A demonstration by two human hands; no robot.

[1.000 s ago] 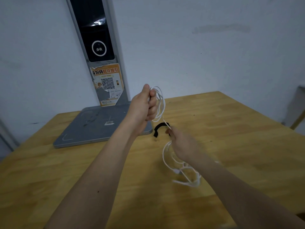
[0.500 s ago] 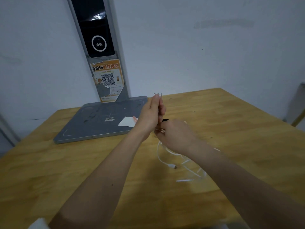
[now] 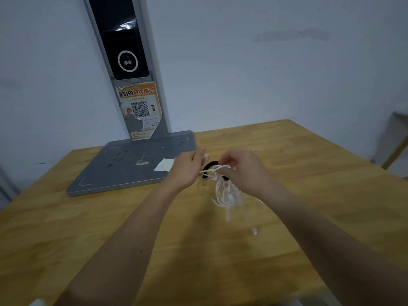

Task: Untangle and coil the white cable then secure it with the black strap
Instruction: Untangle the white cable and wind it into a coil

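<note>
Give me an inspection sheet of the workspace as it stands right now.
Surface: wooden table, bare wood around the hands.
Job's things: white cable held above the table, loops hanging tangled and blurred; black strap lies behind it on the table.
Clutter: white paper slip on the grey base plate.
Grippers: left hand and right hand both pinch cable strands.
Cables: only the white cable.
Surroundings: white wall; grey post with dark screen and QR sticker.

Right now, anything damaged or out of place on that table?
Yes: the orange QR sticker on the grey stand is torn and peeling at its edges. The white cable hangs in a loose tangle between both hands, not yet coiled.
</note>
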